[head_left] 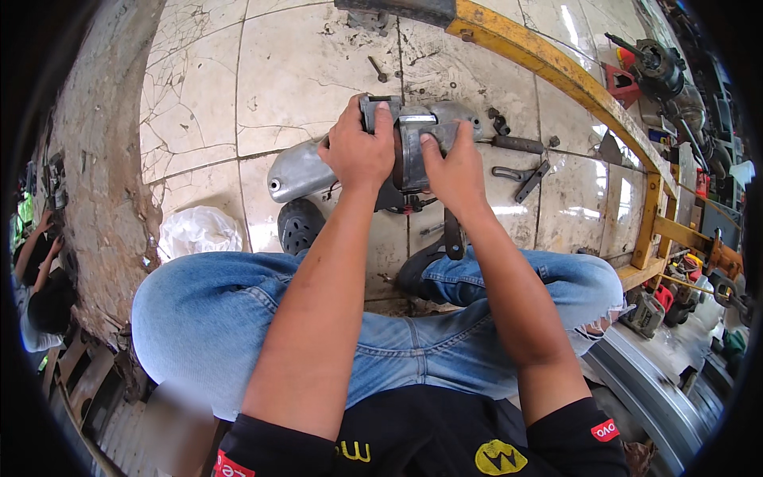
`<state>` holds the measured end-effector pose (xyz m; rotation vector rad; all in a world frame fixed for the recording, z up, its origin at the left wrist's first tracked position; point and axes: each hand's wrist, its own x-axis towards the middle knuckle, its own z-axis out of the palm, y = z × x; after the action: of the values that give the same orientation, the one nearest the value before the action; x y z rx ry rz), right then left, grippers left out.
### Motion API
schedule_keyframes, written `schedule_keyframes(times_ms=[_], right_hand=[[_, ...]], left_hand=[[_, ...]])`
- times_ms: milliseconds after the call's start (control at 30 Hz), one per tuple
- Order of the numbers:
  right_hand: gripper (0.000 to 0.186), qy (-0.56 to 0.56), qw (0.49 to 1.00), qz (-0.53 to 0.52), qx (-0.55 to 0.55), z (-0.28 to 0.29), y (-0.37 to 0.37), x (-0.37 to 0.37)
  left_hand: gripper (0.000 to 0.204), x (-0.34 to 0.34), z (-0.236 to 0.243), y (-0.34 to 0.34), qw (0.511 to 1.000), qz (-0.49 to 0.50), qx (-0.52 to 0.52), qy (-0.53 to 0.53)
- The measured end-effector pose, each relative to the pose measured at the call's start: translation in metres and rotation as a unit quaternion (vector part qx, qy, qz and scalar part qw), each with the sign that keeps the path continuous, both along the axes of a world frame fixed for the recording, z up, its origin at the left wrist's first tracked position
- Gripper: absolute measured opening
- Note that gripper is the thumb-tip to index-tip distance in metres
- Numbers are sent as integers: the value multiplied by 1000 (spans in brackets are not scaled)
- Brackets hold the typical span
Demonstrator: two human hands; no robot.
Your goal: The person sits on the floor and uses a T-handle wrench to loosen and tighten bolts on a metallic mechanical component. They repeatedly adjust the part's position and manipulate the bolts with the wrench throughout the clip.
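My left hand [359, 139] is closed on a squarish grey metal bracket [371, 111] at the upper middle. My right hand [453, 159] grips a thicker grey metal housing [413, 159] just to its right, thumb across its face. Behind and below both lies a silver cast-metal casing [294, 171] on the tiles, its rounded ends showing on either side. A dark flat bar [453, 236] shows below my right hand. A wrench-like tool [509, 172], a black bar [531, 183] and a dark-handled tool [517, 143] lie to the right.
Tiled floor [191, 87] surrounds me, with bolts and a white plastic bag [199, 230]. A yellow steel frame [540, 63] arches across the upper right, with machinery and tools beyond it. At far left, another person [44, 302] is partly visible.
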<state>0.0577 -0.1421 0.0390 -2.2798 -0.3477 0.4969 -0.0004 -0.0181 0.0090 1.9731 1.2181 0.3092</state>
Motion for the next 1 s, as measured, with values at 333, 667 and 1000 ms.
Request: schedule_keyframes(times_ms=[333,667,1000], right_hand=[[46,1,1000,26,-3,3,3,-2],[45,9,998,62,0,7,2,0],[45,-57,997,48,21,1,0,2]], left_hand=[[54,0,0,0,1000,-3,7,-7],[55,-1,-1,2,1000,-1,-4,0],[53,-1,0,0,1000,0,4,3]])
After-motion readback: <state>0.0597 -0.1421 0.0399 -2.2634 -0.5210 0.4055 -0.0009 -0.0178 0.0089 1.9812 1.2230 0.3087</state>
